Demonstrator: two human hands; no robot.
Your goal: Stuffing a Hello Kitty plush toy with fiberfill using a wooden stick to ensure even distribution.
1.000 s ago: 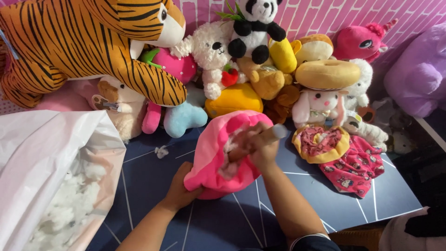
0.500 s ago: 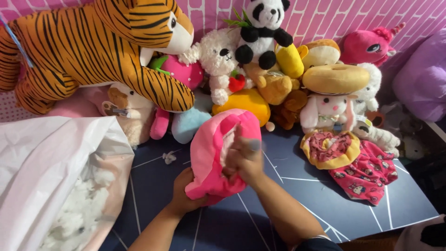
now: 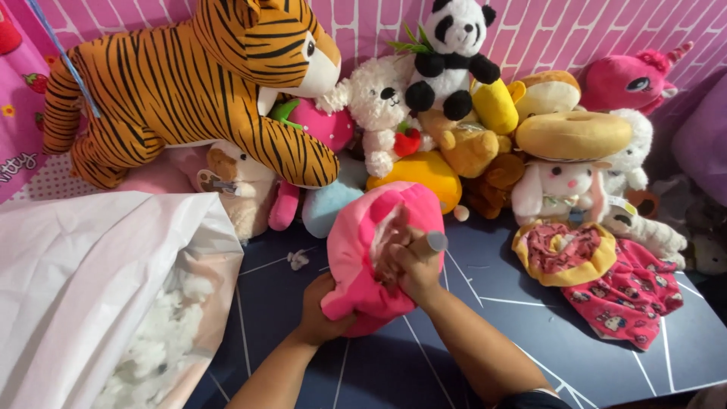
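left hand [image 3: 322, 307] cupping pink plush shell [image 3: 371, 257] from below at frame centre on bench [image 3: 530, 326], steadying opening; right hand [image 3: 409, 265] clenching grey-tipped stick [image 3: 432, 242], pushing stuffing inside.

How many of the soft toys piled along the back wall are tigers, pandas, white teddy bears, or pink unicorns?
Tiger: 1
Panda: 1
White teddy bear: 1
Pink unicorn: 1
Total: 4
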